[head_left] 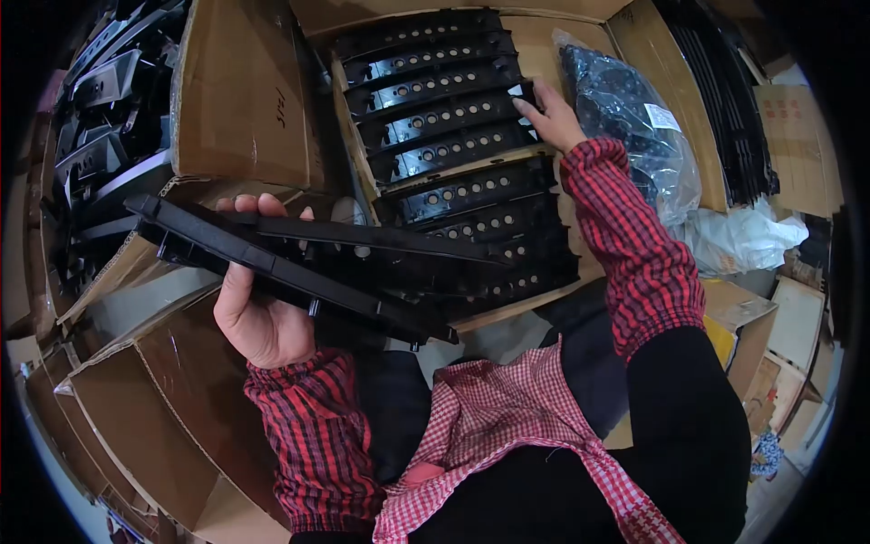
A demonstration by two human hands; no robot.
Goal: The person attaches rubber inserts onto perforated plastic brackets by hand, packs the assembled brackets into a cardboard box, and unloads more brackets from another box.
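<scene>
My left hand [267, 322] is closed around two long black plastic panels [281, 267], held at a slant over the near left side of an open cardboard box [535, 41]. Small pegs stick out along the lower edge of the nearer panel. In the box stand black plastic panels with round holes [453, 140], packed in a row one behind another. My right hand [555, 118] pinches the right end of one of these, thumb and fingers on its edge. The held panels hide part of the nearest ones in the box.
A clear plastic bag of dark parts [625, 109] lies at the box's right side. To the left stand a tall carton [240, 100] and a pile of black parts [109, 91]. An open carton [163, 390] is at lower left; stacked black strips [725, 100] stand at right.
</scene>
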